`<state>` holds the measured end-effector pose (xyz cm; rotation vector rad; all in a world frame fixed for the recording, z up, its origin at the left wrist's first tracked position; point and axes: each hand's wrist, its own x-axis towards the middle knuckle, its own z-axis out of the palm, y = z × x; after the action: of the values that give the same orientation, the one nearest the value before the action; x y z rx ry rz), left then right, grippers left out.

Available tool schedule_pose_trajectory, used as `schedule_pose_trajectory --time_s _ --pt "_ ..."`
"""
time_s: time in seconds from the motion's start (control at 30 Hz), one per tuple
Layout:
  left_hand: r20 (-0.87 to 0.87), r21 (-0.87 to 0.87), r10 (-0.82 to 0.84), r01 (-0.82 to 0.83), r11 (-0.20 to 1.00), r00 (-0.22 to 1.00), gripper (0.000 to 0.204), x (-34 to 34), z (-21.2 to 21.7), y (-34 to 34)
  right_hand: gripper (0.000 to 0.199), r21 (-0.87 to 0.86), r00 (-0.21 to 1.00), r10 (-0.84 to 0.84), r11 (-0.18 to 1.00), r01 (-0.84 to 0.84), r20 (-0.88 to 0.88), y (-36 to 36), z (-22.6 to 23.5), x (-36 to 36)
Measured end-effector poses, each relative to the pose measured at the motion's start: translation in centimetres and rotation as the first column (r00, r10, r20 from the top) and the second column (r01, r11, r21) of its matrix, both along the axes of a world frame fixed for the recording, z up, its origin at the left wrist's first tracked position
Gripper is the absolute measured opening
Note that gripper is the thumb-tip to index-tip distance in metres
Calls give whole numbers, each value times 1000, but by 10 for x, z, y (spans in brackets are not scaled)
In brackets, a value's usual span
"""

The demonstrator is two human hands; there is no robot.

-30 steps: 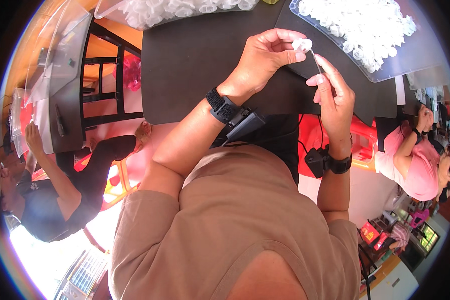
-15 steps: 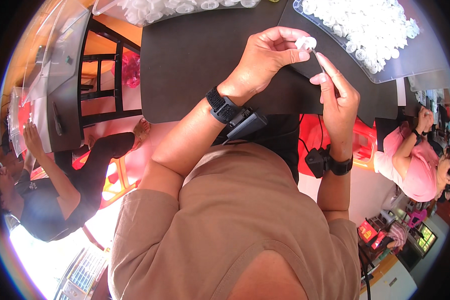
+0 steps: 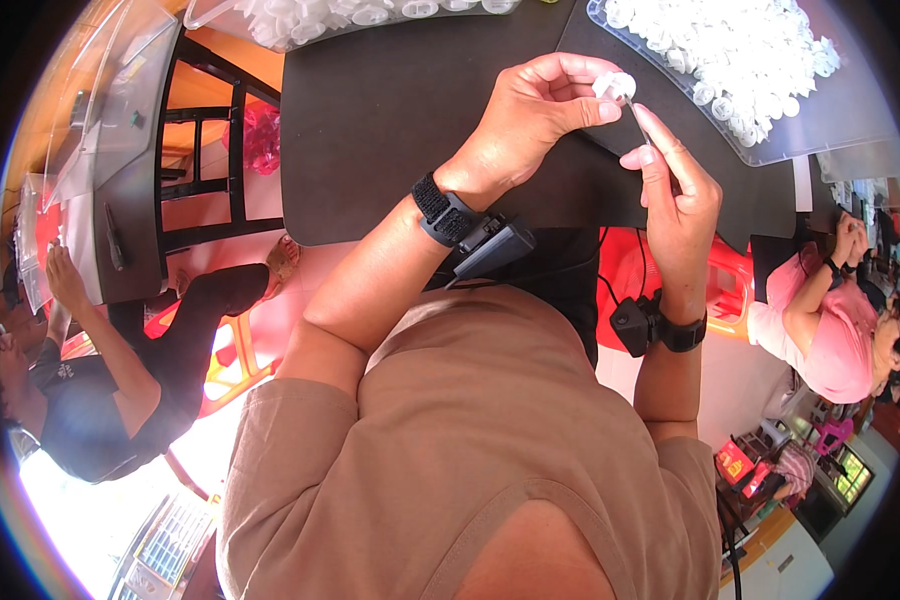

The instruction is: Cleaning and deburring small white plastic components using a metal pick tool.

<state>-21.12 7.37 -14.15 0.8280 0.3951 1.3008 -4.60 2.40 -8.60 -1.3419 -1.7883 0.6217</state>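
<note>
The right hand (image 3: 678,190) pinches a thin, grey, metal-looking tool (image 3: 640,123), its tip at a small, rounded, white plastic piece (image 3: 618,84) clamped in the left hand (image 3: 538,105)

Held above the dark, flat table (image 3: 400,140), the piece looks mid-work to me; beyond, clear plastic trays (image 3: 842,112) hold heaped white plastic parts (image 3: 725,60), finished or waiting I cannot tell

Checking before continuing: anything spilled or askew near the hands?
Nothing stands out: the left hand pinches a white part, the right hand holds a thin rod at it; loose parts lie in trays.
</note>
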Motion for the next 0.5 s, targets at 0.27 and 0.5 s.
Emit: schedule_pose_trajectory --time_s 0.27,0.5 --pt "6 -15 -17 17 1000 1000 31 0 2 -1 32 -28 999 1 1000 -2 -35 -2 -1 0" --pt "-2 -15 -18 18 1000 1000 31 -1 3 -1 30 -75 989 11 997 -23 -148 -3 -2 -1"
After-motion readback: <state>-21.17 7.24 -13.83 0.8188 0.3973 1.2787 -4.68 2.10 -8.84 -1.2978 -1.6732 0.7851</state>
